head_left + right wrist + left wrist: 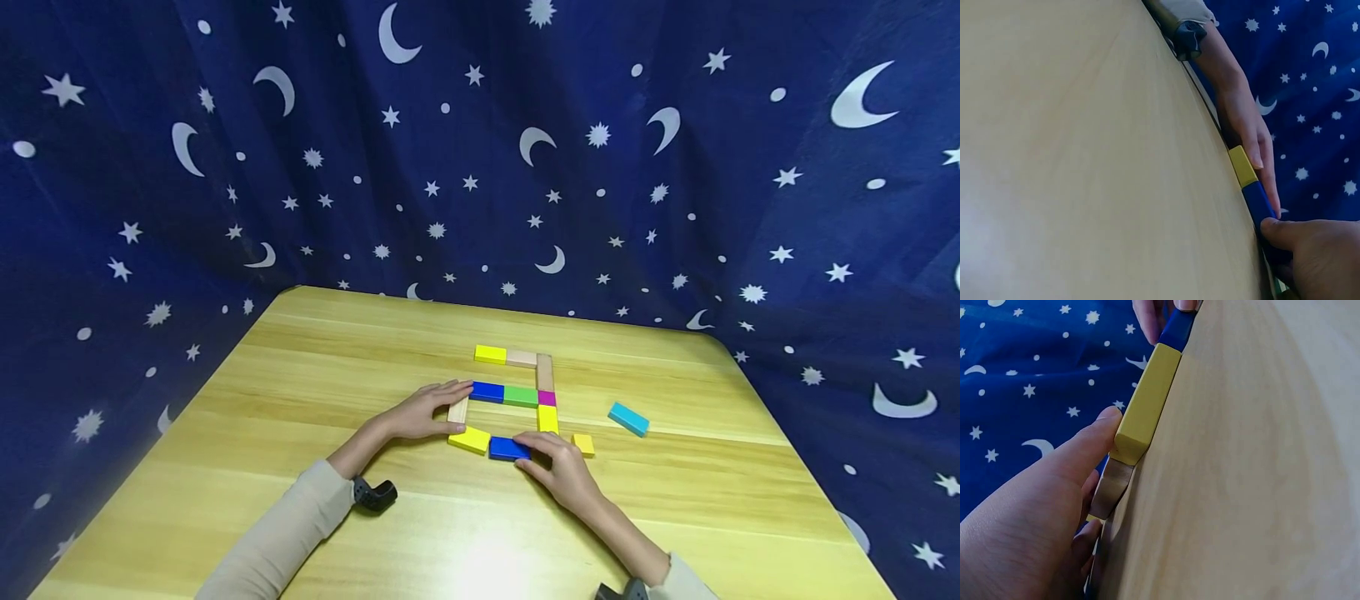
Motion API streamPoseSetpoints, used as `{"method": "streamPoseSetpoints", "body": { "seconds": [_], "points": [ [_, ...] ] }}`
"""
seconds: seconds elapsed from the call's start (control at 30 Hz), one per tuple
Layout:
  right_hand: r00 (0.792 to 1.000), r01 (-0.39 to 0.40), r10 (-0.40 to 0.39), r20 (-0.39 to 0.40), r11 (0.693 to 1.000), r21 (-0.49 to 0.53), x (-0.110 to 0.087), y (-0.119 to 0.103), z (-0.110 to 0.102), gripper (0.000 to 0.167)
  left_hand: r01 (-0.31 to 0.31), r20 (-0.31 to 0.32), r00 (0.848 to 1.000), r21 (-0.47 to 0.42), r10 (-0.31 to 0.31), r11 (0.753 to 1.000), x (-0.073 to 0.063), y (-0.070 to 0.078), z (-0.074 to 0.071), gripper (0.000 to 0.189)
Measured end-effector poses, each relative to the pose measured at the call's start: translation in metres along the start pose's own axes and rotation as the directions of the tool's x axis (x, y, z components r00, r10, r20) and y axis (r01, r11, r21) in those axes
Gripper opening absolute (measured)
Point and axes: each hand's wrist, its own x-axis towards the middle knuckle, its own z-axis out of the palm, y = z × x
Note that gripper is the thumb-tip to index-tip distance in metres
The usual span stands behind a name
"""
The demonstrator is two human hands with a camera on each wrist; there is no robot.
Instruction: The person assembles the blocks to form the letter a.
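My right hand [564, 469] pinches the right end of a blue block [507, 448] lying flat on the table, thumb on the near side and fingers on the far side. Left of it lies a yellow block [469, 440], their ends close together. My left hand [416, 415] is beside a plain wooden block [457, 410], its thumb touching the yellow block's corner and its extended fingers at the left end of a second blue block [487, 392]. In the left wrist view, the left thumb [1107, 422] rests against the yellow block [1147, 403].
A green block [521, 396], a magenta block [547, 398] and another yellow block [547, 419] continue the outline. Farther back are wooden blocks [544, 372] and a yellow one [491, 354]. A light-blue block [628, 419] and a small orange-yellow block [582, 445] lie to the right.
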Motion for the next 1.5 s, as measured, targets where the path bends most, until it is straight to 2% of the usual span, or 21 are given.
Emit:
{"method": "streamPoseSetpoints", "body": {
  "seconds": [0.37,0.87,1.03,1.23,1.37,1.5],
  "points": [
    [1.000,-0.011,0.011,-0.002,1.000,-0.029,0.003,-0.003,-0.001,0.031,0.020,0.014,1.000,0.008,-0.020,1.000,0.001,0.000,-0.001,0.076],
    [1.000,0.001,-0.001,-0.007,1.000,-0.017,0.002,-0.002,-0.002,0.033,0.026,0.016,1.000,0.013,-0.026,1.000,0.001,0.000,-0.001,0.076],
    [0.999,0.007,-0.007,-0.044,1.000,-0.001,0.002,-0.001,-0.003,0.038,0.022,0.012,1.000,0.024,-0.022,0.999,0.001,-0.002,0.000,0.075],
    [0.985,0.045,-0.048,-0.167,0.999,-0.021,-0.001,0.008,-0.017,0.040,0.016,0.012,1.000,0.016,-0.016,1.000,0.001,-0.002,0.000,0.075],
    [0.975,-0.013,-0.006,-0.221,0.996,-0.084,-0.010,0.022,-0.031,0.043,0.007,0.007,1.000,0.012,-0.007,1.000,0.001,-0.001,0.000,0.075],
    [0.977,-0.102,0.077,-0.197,0.988,-0.118,-0.023,0.034,-0.045,0.050,-0.001,0.004,1.000,0.009,0.001,1.000,0.000,-0.002,-0.001,0.075]
  ]
}}
